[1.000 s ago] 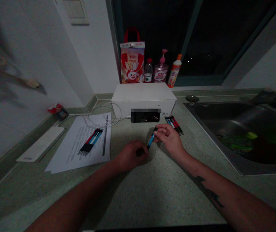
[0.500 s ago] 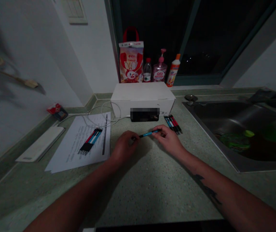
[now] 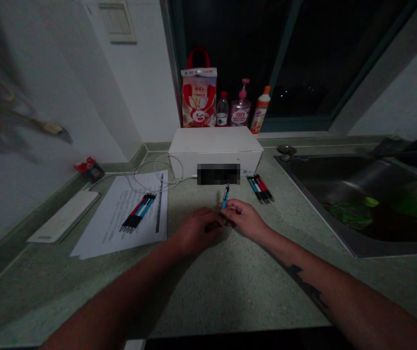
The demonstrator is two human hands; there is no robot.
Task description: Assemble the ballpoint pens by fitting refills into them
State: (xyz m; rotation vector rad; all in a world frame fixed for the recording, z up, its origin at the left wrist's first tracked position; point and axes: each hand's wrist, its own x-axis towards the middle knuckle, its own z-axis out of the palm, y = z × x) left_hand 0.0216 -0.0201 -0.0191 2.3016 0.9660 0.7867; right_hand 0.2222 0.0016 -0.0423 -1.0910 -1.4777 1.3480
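Between my hands a blue and black pen (image 3: 225, 197) stands nearly upright over the counter. My right hand (image 3: 243, 218) is closed on its lower part. My left hand (image 3: 200, 228) has its fingers bent against the pen's bottom end, where the fingertips of both hands meet; that end is hidden. Several red, white and blue pens (image 3: 139, 212) lie side by side on printed sheets (image 3: 106, 218) to the left. Another row of pens (image 3: 260, 188) rests on the counter to the right, beyond my right hand.
Behind my hands are a white box (image 3: 214, 141), a blurred-out dark object (image 3: 218, 174) and a white cable (image 3: 182, 181). A metal sink (image 3: 314, 214) is at the right. Bottles (image 3: 240, 109) and a red bag (image 3: 199, 99) stand by the window. A white slab (image 3: 64, 216) lies left.
The pen has turned from lying nearly level between my hands to nearly upright. Both hands have come together and a little nearer to me. The view has shifted slightly.
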